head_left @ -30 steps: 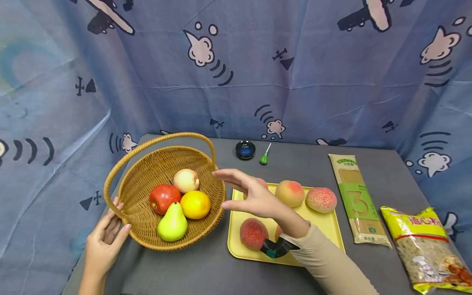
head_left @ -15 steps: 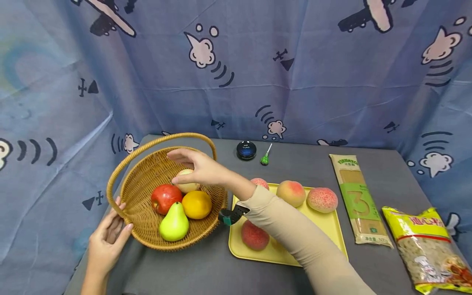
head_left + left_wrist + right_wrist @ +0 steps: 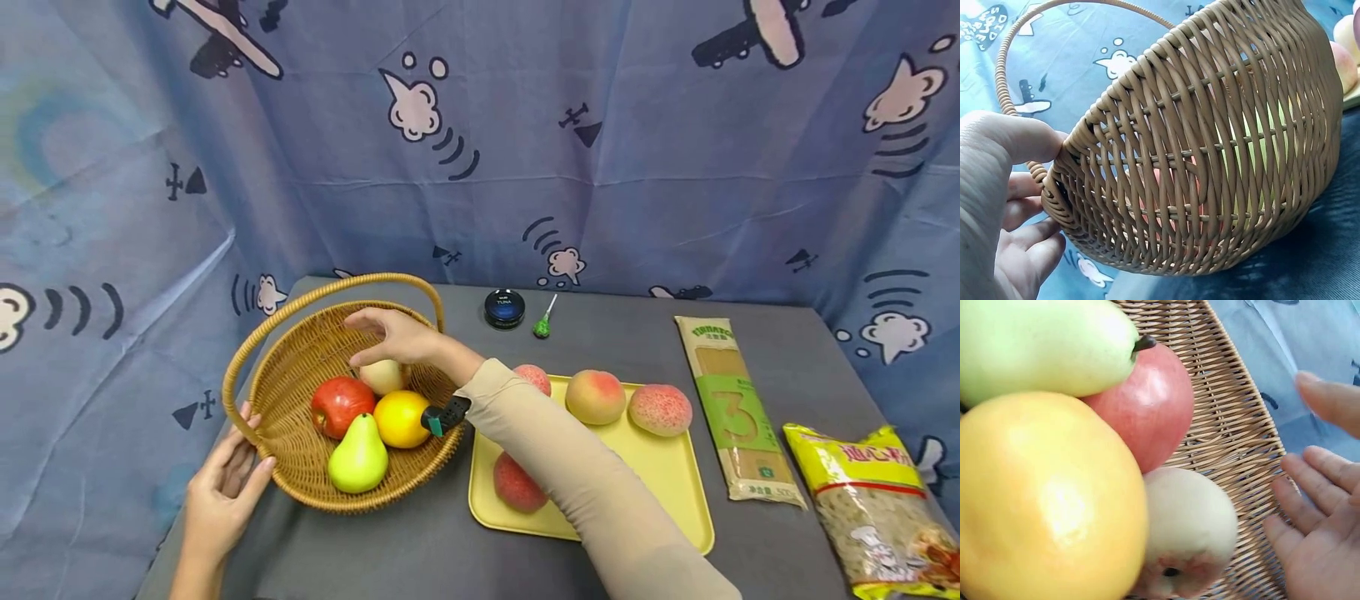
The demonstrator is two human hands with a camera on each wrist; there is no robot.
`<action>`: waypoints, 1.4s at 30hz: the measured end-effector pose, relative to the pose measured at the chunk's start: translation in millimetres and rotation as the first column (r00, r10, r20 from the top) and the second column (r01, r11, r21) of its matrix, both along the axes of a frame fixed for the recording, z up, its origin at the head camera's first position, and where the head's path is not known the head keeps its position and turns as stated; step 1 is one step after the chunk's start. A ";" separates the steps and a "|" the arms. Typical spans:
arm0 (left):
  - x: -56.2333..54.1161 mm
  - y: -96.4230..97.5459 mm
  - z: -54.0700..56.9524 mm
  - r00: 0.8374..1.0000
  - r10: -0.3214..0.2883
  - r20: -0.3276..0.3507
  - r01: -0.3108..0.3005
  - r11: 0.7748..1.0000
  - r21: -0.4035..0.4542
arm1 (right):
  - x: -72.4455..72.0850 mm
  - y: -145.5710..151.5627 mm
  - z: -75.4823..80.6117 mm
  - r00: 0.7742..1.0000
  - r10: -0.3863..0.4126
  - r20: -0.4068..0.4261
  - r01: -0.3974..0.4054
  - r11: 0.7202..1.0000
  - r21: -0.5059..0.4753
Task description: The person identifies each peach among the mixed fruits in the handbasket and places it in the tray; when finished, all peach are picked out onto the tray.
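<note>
A wicker basket (image 3: 288, 387) with a tall handle stands at the left of the table. My left hand (image 3: 217, 492) holds its left rim near the handle's foot, thumb on one side and fingers on the other in the left wrist view. Inside lie a red apple (image 3: 341, 406), a green pear (image 3: 358, 458), a yellow-orange fruit (image 3: 400, 419) and a pale peach-like fruit (image 3: 382, 377). Over that pale fruit hovers my right hand (image 3: 396, 337), its fingers spread and holding nothing. The right wrist view shows the pale fruit (image 3: 1188, 528) apart from the fingers.
Right of the basket, a yellow tray (image 3: 660, 483) carries several peaches, partly behind my right sleeve. A tuna tin (image 3: 504, 308) and a green lollipop (image 3: 542, 327) lie behind it. Noodles (image 3: 738, 408) and a pasta bag (image 3: 873, 512) lie far right. A patterned curtain surrounds the table.
My right hand has swung left from the basket's right rim to above the pale fruit. My left hand stays on the basket, and the fruit inside lies as before.
</note>
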State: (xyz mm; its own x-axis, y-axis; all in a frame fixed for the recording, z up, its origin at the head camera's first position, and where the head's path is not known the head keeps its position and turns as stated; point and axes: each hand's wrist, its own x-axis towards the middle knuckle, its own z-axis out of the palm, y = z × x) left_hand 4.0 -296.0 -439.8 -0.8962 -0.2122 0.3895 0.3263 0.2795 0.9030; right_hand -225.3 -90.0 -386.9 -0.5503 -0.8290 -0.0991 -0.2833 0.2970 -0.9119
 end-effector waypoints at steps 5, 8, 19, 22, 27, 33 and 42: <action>0.2 2.4 0.3 1.000 -0.002 -0.029 0.001 0.999 -0.042 | -3.7 1.2 -16.4 0.999 -0.021 0.038 0.019 0.998 0.063; -0.6 3.4 1.4 0.999 0.001 -0.033 -0.003 0.999 -0.055 | -4.2 2.2 -21.3 0.999 -0.025 0.028 0.021 0.994 0.108; -1.9 3.9 4.3 1.000 0.001 0.006 -0.001 1.000 -0.015 | -5.0 0.2 -28.5 1.000 0.000 -0.018 0.004 0.975 0.224; -2.5 4.0 5.4 1.000 -0.005 0.001 0.005 1.000 -0.009 | -4.4 -0.6 -28.8 1.000 -0.008 -0.028 0.015 0.967 0.253; -4.7 3.5 5.9 0.998 -0.021 -0.065 0.020 1.000 -0.024 | -4.6 -1.6 -29.8 0.996 0.007 -0.088 0.021 0.947 0.320; -3.9 3.4 6.0 1.000 0.014 -0.018 -0.016 0.998 -0.065 | -5.7 -2.8 -32.0 0.988 0.032 -0.152 0.025 0.933 0.360; -3.6 2.7 4.6 0.999 0.050 0.015 -0.050 0.998 -0.036 | -7.7 -4.5 -34.0 0.979 0.054 -0.196 0.021 0.933 0.360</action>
State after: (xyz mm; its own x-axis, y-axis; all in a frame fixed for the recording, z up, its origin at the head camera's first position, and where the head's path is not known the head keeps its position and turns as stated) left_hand 0.4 -293.3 -435.2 -0.8910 -0.2430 0.3836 0.2970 0.3270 0.8971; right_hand -233.0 -94.5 -420.9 -0.5761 -0.7676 -0.2809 -0.4555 0.5869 -0.6694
